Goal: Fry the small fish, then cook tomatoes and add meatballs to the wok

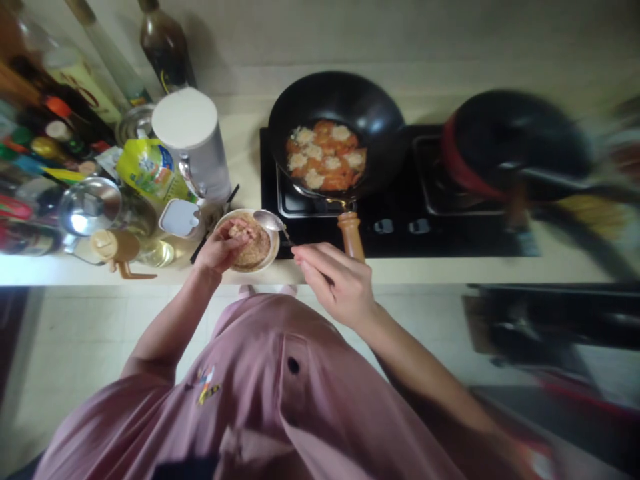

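Note:
My right hand pinches the handle of a metal spoon, whose bowl is over the right rim of a white bowl. Pale pinkish minced meat fills much of that bowl. Over its left side my left hand is closed, fingers curled round a lump of the meat. Behind and to the right stands a black wok with a wooden handle. Several pale meat lumps lie in it among orange-red pieces in sauce.
A red pan with a black lid sits on the right of the black stove. On the left are a white-lidded jug, a yellow-green pouch, an oil pot and several bottles. The counter's front edge runs before me.

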The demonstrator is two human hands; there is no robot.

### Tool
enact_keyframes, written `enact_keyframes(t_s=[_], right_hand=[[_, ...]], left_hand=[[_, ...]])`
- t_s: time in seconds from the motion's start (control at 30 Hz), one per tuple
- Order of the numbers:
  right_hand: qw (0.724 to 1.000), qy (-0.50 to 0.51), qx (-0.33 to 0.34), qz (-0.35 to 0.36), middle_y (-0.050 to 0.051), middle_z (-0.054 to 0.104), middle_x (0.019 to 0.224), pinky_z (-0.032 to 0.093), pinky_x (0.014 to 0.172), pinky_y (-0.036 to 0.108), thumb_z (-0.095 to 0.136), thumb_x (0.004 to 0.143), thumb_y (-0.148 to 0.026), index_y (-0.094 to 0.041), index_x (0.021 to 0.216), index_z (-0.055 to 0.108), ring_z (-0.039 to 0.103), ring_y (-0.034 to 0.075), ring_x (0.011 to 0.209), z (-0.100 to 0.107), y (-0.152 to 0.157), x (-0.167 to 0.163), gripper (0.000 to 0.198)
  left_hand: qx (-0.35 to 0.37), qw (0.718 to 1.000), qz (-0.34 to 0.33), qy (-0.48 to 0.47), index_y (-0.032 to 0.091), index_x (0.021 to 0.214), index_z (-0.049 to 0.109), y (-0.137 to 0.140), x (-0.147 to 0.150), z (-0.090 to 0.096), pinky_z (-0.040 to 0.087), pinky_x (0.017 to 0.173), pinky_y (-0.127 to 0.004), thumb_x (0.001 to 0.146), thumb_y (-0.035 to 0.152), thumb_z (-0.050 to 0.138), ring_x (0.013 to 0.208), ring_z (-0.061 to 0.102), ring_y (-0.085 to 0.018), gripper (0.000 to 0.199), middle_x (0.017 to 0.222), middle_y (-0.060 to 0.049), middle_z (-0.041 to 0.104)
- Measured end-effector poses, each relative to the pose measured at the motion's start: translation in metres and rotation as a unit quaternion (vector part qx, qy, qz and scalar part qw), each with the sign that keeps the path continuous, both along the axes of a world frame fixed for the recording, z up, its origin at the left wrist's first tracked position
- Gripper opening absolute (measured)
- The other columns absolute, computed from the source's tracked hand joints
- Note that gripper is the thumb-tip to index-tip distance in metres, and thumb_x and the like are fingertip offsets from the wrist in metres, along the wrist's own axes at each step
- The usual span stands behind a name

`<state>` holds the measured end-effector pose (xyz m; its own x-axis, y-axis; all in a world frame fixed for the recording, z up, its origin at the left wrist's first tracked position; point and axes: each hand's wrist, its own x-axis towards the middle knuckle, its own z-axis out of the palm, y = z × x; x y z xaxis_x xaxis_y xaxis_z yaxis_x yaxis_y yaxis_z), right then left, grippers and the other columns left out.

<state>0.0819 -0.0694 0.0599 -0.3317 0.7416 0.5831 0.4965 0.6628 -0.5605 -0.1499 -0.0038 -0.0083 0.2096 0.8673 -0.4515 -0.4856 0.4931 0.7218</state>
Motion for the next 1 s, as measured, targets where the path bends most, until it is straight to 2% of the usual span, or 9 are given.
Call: enact_keyframes(t_s=[0.13, 0.23, 0.33, 0.43, 0.53, 0.6, 0.73, 0.9, 1.0], right_hand=[[1.000, 0.017, -0.017, 0.000, 0.007, 0.072, 0.096, 0.058, 0.076, 0.024, 0.053, 0.095, -0.009, -0.019, 0.119, 0.065, 0.070, 0.014, 0.085, -0.003, -0.002, 0.004, 0.028], [0.999, 0.028, -0.016, 0.003, 0.006, 0.072, 0.095, 0.059, 0.077, 0.024, 0.053, 0.096, -0.009, -0.019, 0.119, 0.066, 0.071, 0.014, 0.084, -0.004, -0.001, 0.007, 0.029], [0.999, 0.036, -0.026, 0.009, 0.006, 0.073, 0.095, 0.060, 0.078, 0.025, 0.053, 0.096, -0.010, -0.020, 0.119, 0.067, 0.072, 0.015, 0.083, -0.001, -0.002, 0.012, 0.029], [0.998, 0.030, -0.055, -0.002, 0.005, 0.075, 0.098, 0.061, 0.078, 0.029, 0.054, 0.095, -0.013, -0.023, 0.117, 0.070, 0.073, 0.016, 0.082, 0.001, -0.004, 0.017, 0.029], [0.996, 0.034, -0.077, -0.017, 0.004, 0.076, 0.099, 0.062, 0.077, 0.032, 0.056, 0.094, -0.015, -0.027, 0.115, 0.072, 0.074, 0.018, 0.082, -0.001, -0.005, 0.021, 0.029], [0.996, 0.045, -0.082, -0.016, 0.004, 0.076, 0.097, 0.062, 0.076, 0.033, 0.057, 0.094, -0.016, -0.028, 0.116, 0.072, 0.074, 0.018, 0.080, -0.002, -0.005, 0.023, 0.029], [0.995, 0.045, -0.089, -0.013, 0.004, 0.076, 0.096, 0.062, 0.075, 0.033, 0.057, 0.094, -0.016, -0.028, 0.115, 0.072, 0.074, 0.018, 0.078, -0.004, -0.005, 0.025, 0.029], [0.997, 0.050, -0.065, 0.004, 0.004, 0.076, 0.098, 0.061, 0.077, 0.031, 0.057, 0.093, -0.012, -0.026, 0.117, 0.072, 0.073, 0.016, 0.079, -0.006, -0.004, 0.029, 0.031], [0.997, 0.050, -0.066, 0.007, 0.005, 0.076, 0.098, 0.062, 0.075, 0.030, 0.057, 0.094, -0.013, -0.024, 0.114, 0.072, 0.073, 0.016, 0.079, -0.006, -0.002, 0.030, 0.028]], left_hand=[[-0.067, 0.997, 0.022, -0.031, 0.013, 0.084, 0.066, -0.001, 0.001, 0.003, 0.051, 0.056, -0.009, 0.072, 0.011, 0.083, 0.064, 0.066, -0.005, 0.021, 0.075, -0.001, 0.069], [-0.089, 0.995, 0.016, -0.051, 0.015, 0.087, 0.062, -0.001, 0.003, 0.002, 0.049, 0.050, -0.011, 0.082, 0.031, 0.080, 0.060, 0.064, -0.006, 0.024, 0.074, 0.000, 0.066], [-0.094, 0.994, 0.022, -0.046, 0.017, 0.079, 0.056, 0.000, 0.008, 0.000, 0.042, 0.043, -0.012, 0.081, 0.048, 0.078, 0.052, 0.057, -0.005, 0.039, 0.064, 0.003, 0.057], [-0.108, 0.994, 0.025, -0.020, 0.016, 0.070, 0.051, 0.001, 0.013, -0.005, 0.030, 0.037, -0.013, 0.082, 0.040, 0.080, 0.044, 0.042, -0.002, 0.040, 0.055, 0.005, 0.047], [-0.107, 0.993, 0.057, 0.004, 0.016, 0.072, 0.056, 0.001, 0.014, -0.007, 0.042, 0.048, -0.017, 0.089, 0.035, 0.073, 0.052, 0.050, -0.004, 0.031, 0.060, 0.002, 0.056], [-0.084, 0.994, 0.063, 0.003, 0.015, 0.077, 0.061, -0.002, 0.013, -0.006, 0.055, 0.071, -0.022, 0.087, 0.030, 0.075, 0.067, 0.062, -0.008, 0.023, 0.070, 0.000, 0.065], [-0.002, 1.000, 0.031, 0.004, 0.013, 0.089, 0.065, -0.009, 0.013, -0.001, 0.049, 0.105, -0.032, 0.061, 0.002, 0.086, 0.092, 0.071, -0.015, 0.037, 0.086, -0.002, 0.073], [0.002, 0.999, 0.024, 0.033, 0.014, 0.094, 0.062, -0.015, 0.014, 0.001, 0.049, 0.108, -0.040, 0.064, -0.003, 0.079, 0.104, 0.073, -0.022, 0.038, 0.091, -0.006, 0.075], [-0.024, 0.998, 0.032, 0.038, 0.014, 0.095, 0.061, -0.015, 0.012, 0.001, 0.057, 0.094, -0.033, 0.067, 0.004, 0.081, 0.092, 0.075, -0.019, 0.036, 0.087, -0.006, 0.073]])
